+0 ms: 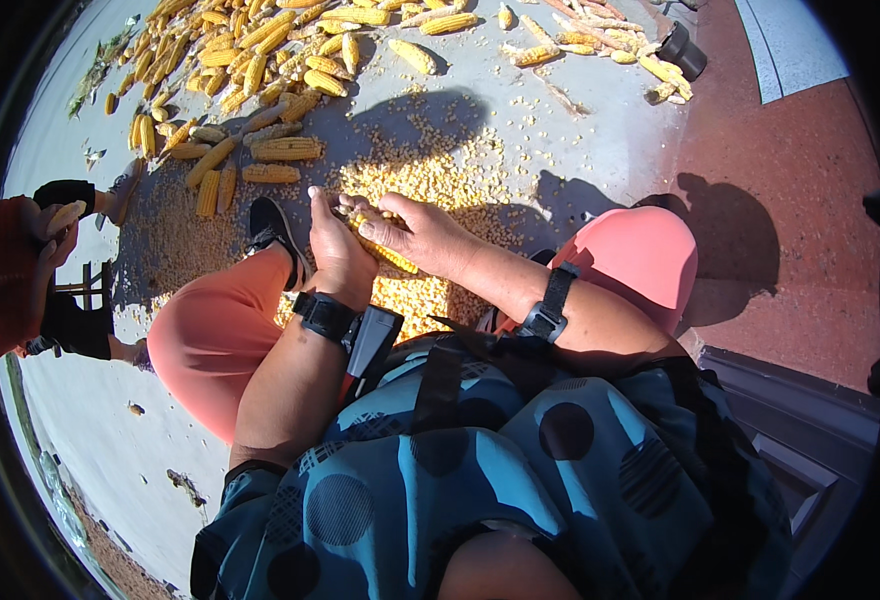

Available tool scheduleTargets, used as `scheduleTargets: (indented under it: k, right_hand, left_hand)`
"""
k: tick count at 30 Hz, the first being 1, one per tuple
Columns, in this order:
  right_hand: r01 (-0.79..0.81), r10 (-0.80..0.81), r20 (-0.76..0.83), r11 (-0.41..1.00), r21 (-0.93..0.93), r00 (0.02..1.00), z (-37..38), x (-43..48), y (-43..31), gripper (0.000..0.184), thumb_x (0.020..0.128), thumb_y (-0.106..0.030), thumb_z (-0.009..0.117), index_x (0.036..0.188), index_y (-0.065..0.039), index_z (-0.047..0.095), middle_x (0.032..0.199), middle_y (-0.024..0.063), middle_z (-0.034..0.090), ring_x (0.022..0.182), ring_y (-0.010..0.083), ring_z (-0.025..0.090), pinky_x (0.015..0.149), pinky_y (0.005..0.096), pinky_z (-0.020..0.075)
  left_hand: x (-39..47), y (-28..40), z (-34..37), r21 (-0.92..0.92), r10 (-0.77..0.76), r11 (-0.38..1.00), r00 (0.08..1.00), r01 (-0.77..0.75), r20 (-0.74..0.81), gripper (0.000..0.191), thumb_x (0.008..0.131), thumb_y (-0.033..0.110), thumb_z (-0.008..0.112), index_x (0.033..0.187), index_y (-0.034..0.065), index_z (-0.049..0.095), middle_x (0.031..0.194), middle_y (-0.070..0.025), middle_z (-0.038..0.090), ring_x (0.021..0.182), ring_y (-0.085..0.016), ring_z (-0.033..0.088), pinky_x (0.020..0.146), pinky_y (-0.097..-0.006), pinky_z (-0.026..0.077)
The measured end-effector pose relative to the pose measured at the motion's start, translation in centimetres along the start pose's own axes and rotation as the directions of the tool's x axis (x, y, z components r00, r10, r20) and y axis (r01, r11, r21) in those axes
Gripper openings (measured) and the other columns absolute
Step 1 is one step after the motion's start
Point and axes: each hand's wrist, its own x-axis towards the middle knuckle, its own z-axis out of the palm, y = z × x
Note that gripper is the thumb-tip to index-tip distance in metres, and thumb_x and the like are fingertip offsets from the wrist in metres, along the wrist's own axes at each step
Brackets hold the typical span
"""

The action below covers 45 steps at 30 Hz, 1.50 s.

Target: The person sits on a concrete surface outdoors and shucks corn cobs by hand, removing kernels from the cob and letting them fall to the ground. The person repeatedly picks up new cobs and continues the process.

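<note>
Between my two hands is a yellow ear of corn (389, 253), slanting down to the right, with part of its upper end hidden by fingers. My left hand (341, 244) cradles it from the left, palm turned inward. From the right, my right hand (422, 234) grips it, the thumb lying across its kernels. Loose corn kernels (428, 180) are spread on the concrete floor below and beyond my hands. Several whole ears (287, 148) lie on the floor just past my left hand.
A large heap of ears (260, 45) spreads across the far left. More cobs lie by a black container (682, 51) at the far right. Another person (12, 270) sits at the left, holding an ear. Reddish flooring (792, 225) and a dark panelled surface (792, 427) are at the right.
</note>
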Motion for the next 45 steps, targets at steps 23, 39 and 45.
scheduleTargets:
  k: [23,39,45]
  right_hand:
    - [0.028,-0.031,-0.050,0.998,-0.064,0.998,0.2,0.1,-0.9,0.037,0.093,-0.035,0.053,0.104,0.000,0.053,0.084,0.0172,0.061,0.079,0.0221,0.059,0.071,0.0337,0.0467]
    - [-0.065,0.071,-0.103,0.996,0.058,0.992,0.8,0.9,1.2,0.038,0.094,-0.037,0.047,0.088,-0.001,0.057,0.077,0.0132,0.062,0.065,0.0240,0.051,0.062,0.0371,0.0434]
    - [-0.164,0.252,-0.212,0.918,0.361,0.944,1.5,2.2,4.5,0.041,0.091,-0.039,0.051,0.075,-0.001,0.057,0.061,0.0036,0.050,0.060,0.0120,0.045,0.054,0.0307,0.0382]
  left_hand:
    - [-1.7,0.3,2.4,-0.031,0.091,0.995,0.992,-0.094,-0.089,0.041,0.095,0.044,0.042,0.078,0.0077,0.049,0.074,-0.0054,0.053,0.070,-0.017,0.050,0.066,-0.0307,0.043]
    - [-1.9,-0.8,2.7,-0.007,0.183,0.983,0.973,-0.186,-0.140,0.039,0.095,0.043,0.044,0.076,0.0089,0.049,0.073,-0.0039,0.053,0.067,-0.015,0.050,0.067,-0.0299,0.042]
    - [-2.1,-0.9,3.3,0.002,0.187,0.982,0.982,-0.188,-0.038,0.042,0.096,0.044,0.041,0.076,0.0077,0.048,0.072,-0.0058,0.052,0.069,-0.019,0.052,0.069,-0.0313,0.044]
